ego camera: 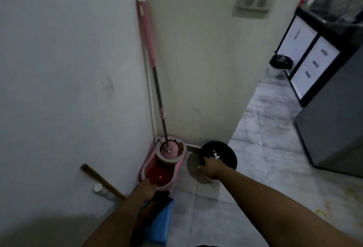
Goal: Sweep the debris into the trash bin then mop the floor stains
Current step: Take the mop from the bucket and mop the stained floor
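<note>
Pink plastic marks out the mop bucket (163,168) standing in the wall corner, with the mop (157,82) parked upright in its spinner basket and the long pink-and-steel handle leaning against the corner. The left hand (145,188) rests at the bucket's near rim; its fingers are hidden behind the hand and blur, so whether they are curled on the rim cannot be told. The right hand (210,168) is closed on the near edge of a round black trash bin (218,156), fingers wrapped over the rim, and a few white scraps lie inside it. A blue dustpan (160,221) sits on the tiled floor (245,197) just below the left forearm, and a wooden broom handle (102,180) leans on the wall to the left.

Judging by its look, the bucket is stiff but likely heavy and sloshy if it holds water — best taken by the rim or a carry handle and kept level. The mop should be light and top-heavy, gripped mid-shaft. The bin looks light and rigid — one hand on the rim should do.

No brand, label or writing can be read; the picture is too soft.
</note>
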